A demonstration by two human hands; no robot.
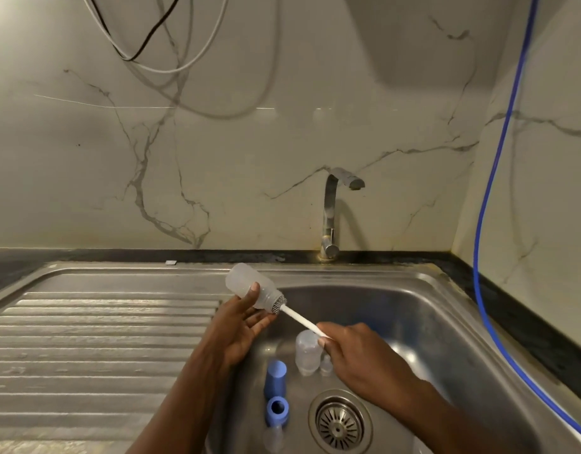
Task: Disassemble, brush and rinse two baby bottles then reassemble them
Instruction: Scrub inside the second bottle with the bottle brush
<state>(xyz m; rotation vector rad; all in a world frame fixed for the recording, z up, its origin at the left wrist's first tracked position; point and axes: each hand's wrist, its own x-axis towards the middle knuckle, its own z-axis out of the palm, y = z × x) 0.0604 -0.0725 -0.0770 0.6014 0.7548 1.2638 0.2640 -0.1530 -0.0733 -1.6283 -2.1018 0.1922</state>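
Bottle scrubbing above the stainless steel sink basin (446, 322).
Nearest me, on the basin floor, a clear silicone teat (273, 437) lies against a blue plastic screw ring (277, 411), left of the round metal drain strainer (339, 424). Just beyond sit a blue plastic cap (275, 380), a second clear plastic bottle (307, 352) and a small clear teat (326, 367) beside it. My right grip (364, 358) is clamped round the white brush handle (300, 319), whose bristled head sits in the mouth of the translucent baby bottle (249, 283). My left grip (243, 322) clamps that bottle, thumb on top, fingers beneath, tilted above the basin's left edge. Behind stands the chrome tap (331, 211), against the marble wall (249, 158).
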